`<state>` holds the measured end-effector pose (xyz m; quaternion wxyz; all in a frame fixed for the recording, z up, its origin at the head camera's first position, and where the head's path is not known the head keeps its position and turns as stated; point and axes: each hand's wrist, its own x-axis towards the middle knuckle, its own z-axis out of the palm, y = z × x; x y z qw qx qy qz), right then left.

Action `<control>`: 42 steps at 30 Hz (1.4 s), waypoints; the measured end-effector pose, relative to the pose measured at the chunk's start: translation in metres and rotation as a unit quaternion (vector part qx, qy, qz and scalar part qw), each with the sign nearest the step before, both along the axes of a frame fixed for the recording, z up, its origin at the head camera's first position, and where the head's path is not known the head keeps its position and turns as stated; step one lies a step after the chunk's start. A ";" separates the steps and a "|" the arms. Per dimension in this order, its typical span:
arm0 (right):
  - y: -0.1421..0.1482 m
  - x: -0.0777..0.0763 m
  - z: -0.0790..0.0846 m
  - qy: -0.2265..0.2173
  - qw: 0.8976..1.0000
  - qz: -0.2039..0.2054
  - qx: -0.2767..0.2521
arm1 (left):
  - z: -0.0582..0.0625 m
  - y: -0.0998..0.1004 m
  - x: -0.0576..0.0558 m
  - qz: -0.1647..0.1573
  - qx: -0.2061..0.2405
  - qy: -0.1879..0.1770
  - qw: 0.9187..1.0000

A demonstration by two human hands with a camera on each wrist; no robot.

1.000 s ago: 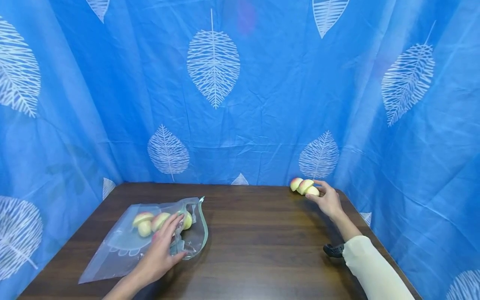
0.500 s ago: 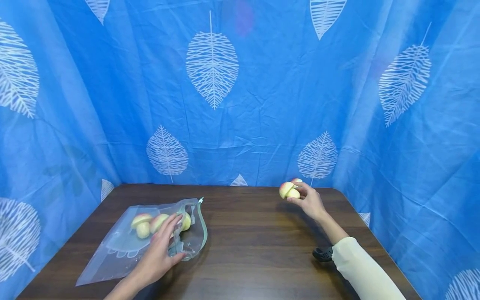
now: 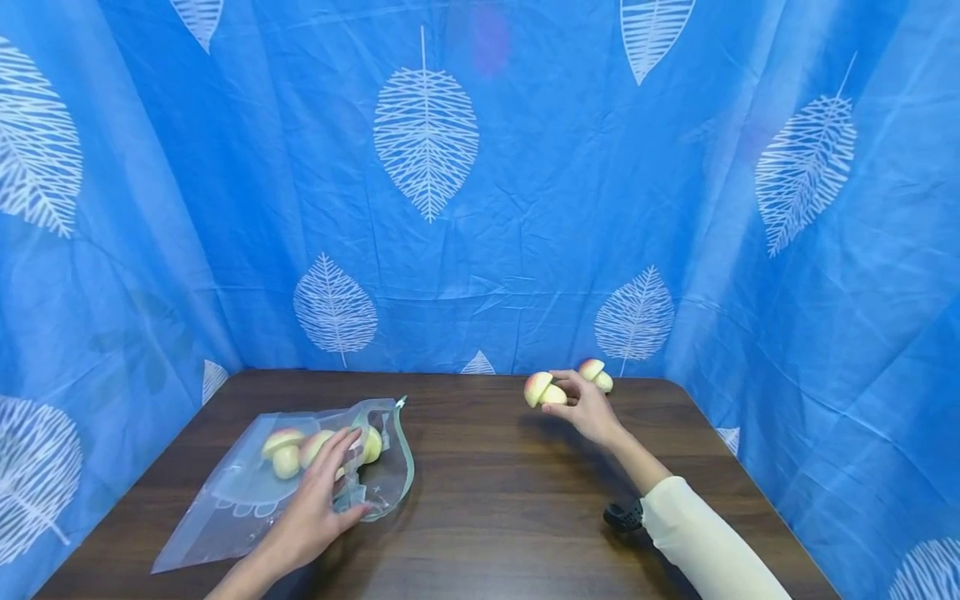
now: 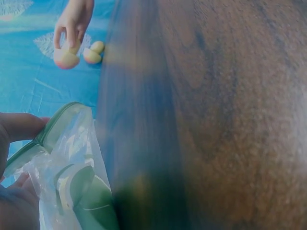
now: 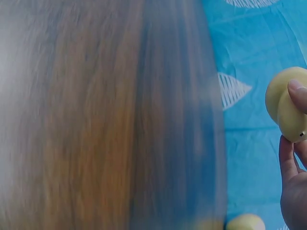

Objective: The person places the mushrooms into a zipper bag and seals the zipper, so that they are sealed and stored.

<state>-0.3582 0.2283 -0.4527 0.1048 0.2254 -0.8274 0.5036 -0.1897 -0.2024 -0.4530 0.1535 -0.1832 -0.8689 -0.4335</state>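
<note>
One smooth, domed mushroom [image 3: 543, 392] is pinched by the right hand [image 3: 590, 409] — the left hand [image 3: 318, 502] holds a crinkled plastic bag [image 3: 228, 483].

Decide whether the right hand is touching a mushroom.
Touching. The right wrist view shows the right hand pinching a mushroom, thumb against its side, a fingertip beneath.

Mushroom-shaped pieces [image 3: 537, 388] are pale yellow, tinged red; bag [image 3: 225, 521], milky-clear, edged green; bench [image 3: 495, 500], brown wood grain; curtain [image 3: 525, 192], blue with white leaves.
</note>
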 end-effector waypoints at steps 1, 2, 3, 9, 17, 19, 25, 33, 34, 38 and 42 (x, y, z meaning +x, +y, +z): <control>-0.003 0.001 0.000 0.002 1.000 0.003 0.002 | 0.000 0.000 0.000 -0.001 0.001 0.000 1.000; -0.006 0.002 0.000 0.004 1.000 0.004 0.002 | 0.000 0.000 0.000 -0.002 0.002 0.002 1.000; -0.008 0.002 -0.001 0.004 1.000 0.006 0.002 | 0.000 0.000 0.000 -0.003 0.002 0.004 1.000; -0.028 0.002 -0.003 0.005 1.000 0.019 0.004 | 0.001 0.000 0.001 -0.007 0.003 0.021 1.000; -0.063 0.006 -0.002 0.006 0.998 0.059 0.019 | 0.002 0.001 0.002 -0.004 -0.003 0.017 1.000; -0.071 0.007 -0.001 0.010 0.997 0.070 0.021 | 0.002 0.001 0.002 -0.004 -0.003 0.015 1.000; -0.092 0.010 -0.001 0.019 0.996 0.080 0.035 | 0.002 0.002 0.002 -0.003 -0.004 0.005 1.000; -0.123 0.016 -0.002 0.024 0.992 0.119 0.016 | 0.001 0.002 0.003 0.001 -0.006 -0.003 1.000; -0.126 0.017 -0.001 0.023 0.992 0.124 0.016 | 0.001 0.003 0.002 0.000 -0.006 -0.003 1.000; -0.144 0.020 0.002 0.022 0.990 0.139 0.017 | 0.000 0.003 0.001 0.001 -0.006 -0.001 1.000; -0.163 0.024 0.003 0.017 0.988 0.155 0.006 | 0.001 0.002 0.002 0.005 -0.004 0.004 1.000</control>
